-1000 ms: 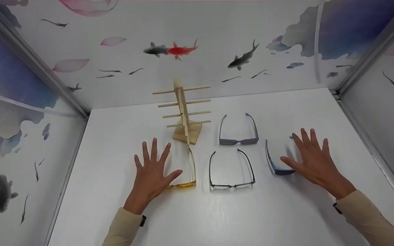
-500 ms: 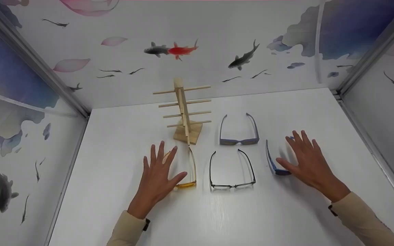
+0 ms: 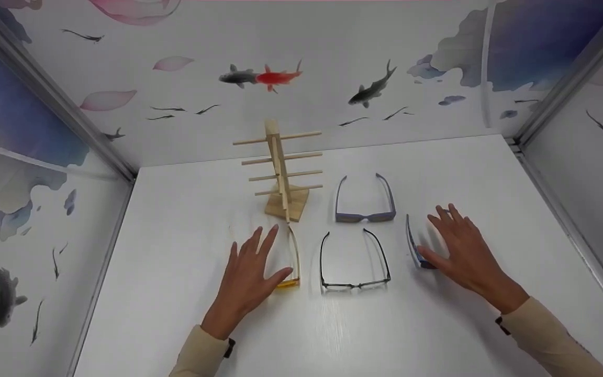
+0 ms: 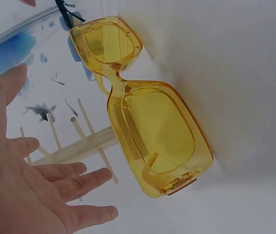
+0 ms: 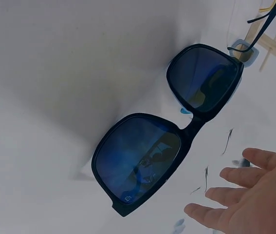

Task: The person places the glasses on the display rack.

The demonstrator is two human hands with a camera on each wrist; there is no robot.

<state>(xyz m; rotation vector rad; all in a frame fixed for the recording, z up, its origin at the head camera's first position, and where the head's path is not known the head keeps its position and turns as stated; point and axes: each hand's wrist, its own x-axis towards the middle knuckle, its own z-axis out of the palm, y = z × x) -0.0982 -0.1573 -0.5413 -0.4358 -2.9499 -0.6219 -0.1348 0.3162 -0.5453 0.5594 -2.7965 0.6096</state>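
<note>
My left hand (image 3: 246,280) hovers over yellow sunglasses (image 4: 159,129), fingers spread, holding nothing. In the head view it hides most of their left side; the left wrist view shows their clear yellow lenses and frame. My right hand (image 3: 466,256), also with straight fingers and nothing in it, is above dark blue sunglasses (image 5: 138,158) and covers much of them in the head view. Between the hands lie thin black-framed eyeglasses (image 3: 355,285), temples pointing away from me. Behind these are grey-blue sunglasses (image 3: 365,217), turned the same way.
A wooden display stand (image 3: 276,162) with several horizontal pegs rises from a square base at the back, left of the grey-blue sunglasses. The white table (image 3: 176,209) is enclosed by walls (image 3: 306,31) printed with fish and petals.
My left hand has moved right, farther over the yellow sunglasses. The right hand has shifted left over the dark blue pair, covering more of it. All the eyewear stays in place.
</note>
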